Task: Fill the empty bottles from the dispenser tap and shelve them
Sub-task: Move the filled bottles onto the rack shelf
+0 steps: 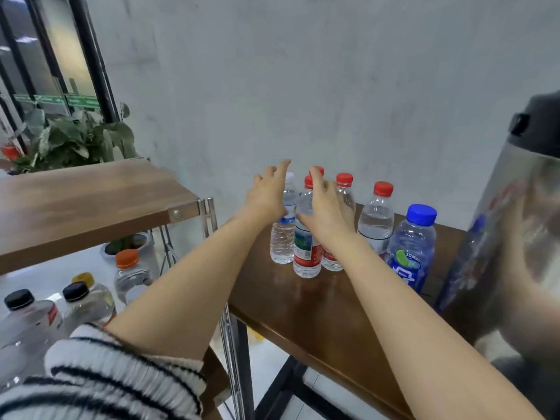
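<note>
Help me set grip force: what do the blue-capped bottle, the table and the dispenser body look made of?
Blue-capped bottle: clear glossy plastic; you see through it, and its walls carry highlights. Table: dark wood or wood-look laminate, polished; grain and reflections show. Dispenser body: probably shiny metal under a dark, likely plastic top; blur leaves it open.

Both arms reach forward, nearly straight, and draw together toward the hands. The bare left forearm [194, 274] comes out of a white knitted sleeve with dark stripes [106, 374], bunched at the elbow. The bare right forearm [409, 304] enters from the lower right. The bare left grip [266, 195] is back-up, its fingers [283, 166] straight and slightly spread, pointing away. The bare right grip [325, 213], just beside it, shows straight fingers [315, 180] angled up. Neither curls round anything.
</note>
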A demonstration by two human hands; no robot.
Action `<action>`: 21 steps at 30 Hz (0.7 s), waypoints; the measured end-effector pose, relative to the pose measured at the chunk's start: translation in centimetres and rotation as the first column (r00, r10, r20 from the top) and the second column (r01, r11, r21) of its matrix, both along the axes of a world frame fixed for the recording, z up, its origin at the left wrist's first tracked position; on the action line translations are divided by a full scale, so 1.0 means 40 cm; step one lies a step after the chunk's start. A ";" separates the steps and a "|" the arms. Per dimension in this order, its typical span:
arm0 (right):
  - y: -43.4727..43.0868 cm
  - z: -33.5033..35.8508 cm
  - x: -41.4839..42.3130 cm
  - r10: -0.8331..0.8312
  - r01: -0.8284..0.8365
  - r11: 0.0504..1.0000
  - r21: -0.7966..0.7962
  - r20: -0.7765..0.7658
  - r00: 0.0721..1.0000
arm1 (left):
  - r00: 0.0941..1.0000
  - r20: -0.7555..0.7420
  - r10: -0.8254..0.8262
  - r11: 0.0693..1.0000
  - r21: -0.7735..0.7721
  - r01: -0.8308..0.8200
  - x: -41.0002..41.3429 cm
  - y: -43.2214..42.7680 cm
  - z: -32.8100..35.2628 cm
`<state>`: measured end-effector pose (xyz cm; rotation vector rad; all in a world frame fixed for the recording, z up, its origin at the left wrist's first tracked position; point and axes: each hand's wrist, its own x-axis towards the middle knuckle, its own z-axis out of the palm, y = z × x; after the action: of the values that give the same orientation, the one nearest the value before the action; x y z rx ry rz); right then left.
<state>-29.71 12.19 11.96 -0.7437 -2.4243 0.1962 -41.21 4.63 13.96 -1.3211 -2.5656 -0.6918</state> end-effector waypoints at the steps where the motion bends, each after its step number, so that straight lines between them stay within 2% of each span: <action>1: 0.004 -0.004 -0.003 0.003 -0.003 1.000 -0.005 0.009 1.000 | 1.000 0.021 -0.004 1.000 -0.010 0.004 -0.006 0.011 -0.003; 5: 0.016 -0.022 0.004 0.032 -0.032 0.999 0.008 0.000 0.999 | 0.996 0.086 -0.037 0.999 -0.010 0.038 -0.032 0.039 -0.023; 10: 0.011 -0.032 0.008 0.142 -0.152 0.986 -0.066 -0.146 0.979 | 0.994 0.102 -0.033 0.998 0.056 0.027 -0.041 0.054 -0.045; 14: 0.010 -0.047 -0.001 0.154 -0.173 0.980 -0.095 -0.176 0.972 | 0.979 0.188 -0.084 0.989 0.133 0.060 -0.039 0.058 -0.044; 21: 0.019 -0.063 -0.002 0.149 -0.180 0.974 -0.135 -0.215 0.965 | 0.973 0.216 -0.080 0.986 0.161 0.045 -0.041 0.066 -0.058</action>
<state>-29.81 12.96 9.44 -0.5564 -2.2919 0.5063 -42.85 7.28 11.64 -1.3481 -2.5809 -1.0853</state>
